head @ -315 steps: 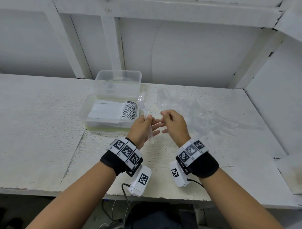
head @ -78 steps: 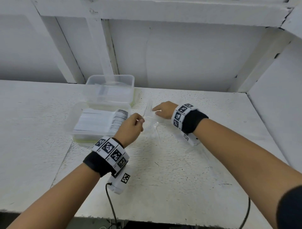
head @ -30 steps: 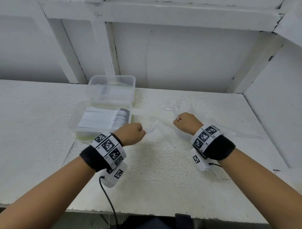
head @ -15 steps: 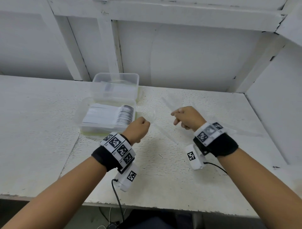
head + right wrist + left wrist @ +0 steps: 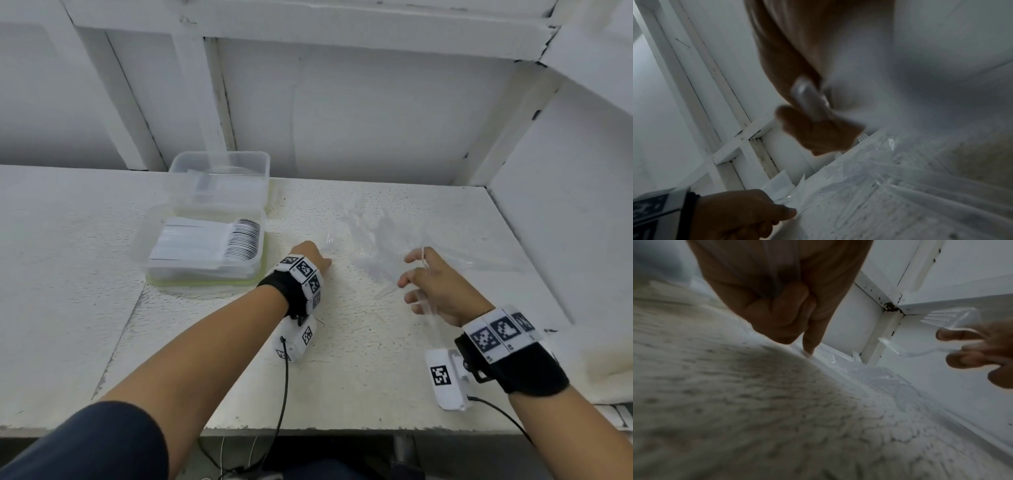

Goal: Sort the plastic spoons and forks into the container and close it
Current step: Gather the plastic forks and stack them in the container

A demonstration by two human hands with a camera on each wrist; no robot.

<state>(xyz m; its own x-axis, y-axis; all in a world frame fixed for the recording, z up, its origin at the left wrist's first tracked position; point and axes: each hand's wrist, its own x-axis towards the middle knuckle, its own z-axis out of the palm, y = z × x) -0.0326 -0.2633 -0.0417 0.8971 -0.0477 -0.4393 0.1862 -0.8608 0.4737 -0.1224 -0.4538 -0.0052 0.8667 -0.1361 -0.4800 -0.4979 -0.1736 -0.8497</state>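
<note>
Our left hand (image 5: 310, 255) sits low on the white table (image 5: 342, 359), most fingers curled under into the palm; in the left wrist view one straight finger (image 5: 813, 337) presses its tip down at the near edge of the loose clear cutlery. We cannot tell whether the curled fingers have hold of anything. Our right hand (image 5: 436, 291) is raised off the table, fingers spread and loosely bent, with clear plastic utensils (image 5: 424, 270) threaded between them; the left wrist view shows one handle end (image 5: 892, 346) jutting out past the fingertips. Whether these are spoons or forks is not readable from the blurred right wrist view. Just beyond both hands lies the scattered pile of clear forks (image 5: 373, 236), tines visible in the wrist views, with a crumpled clear plastic bag (image 5: 479, 262) to its right. Left of the left hand, the container (image 5: 205, 253) stands open on the table, holding a tight row of white spoons (image 5: 239, 240) stacked on edge, bowls toward the right. A second clear tub (image 5: 221, 178) touches the container's far side, against the white wall frame.
</note>
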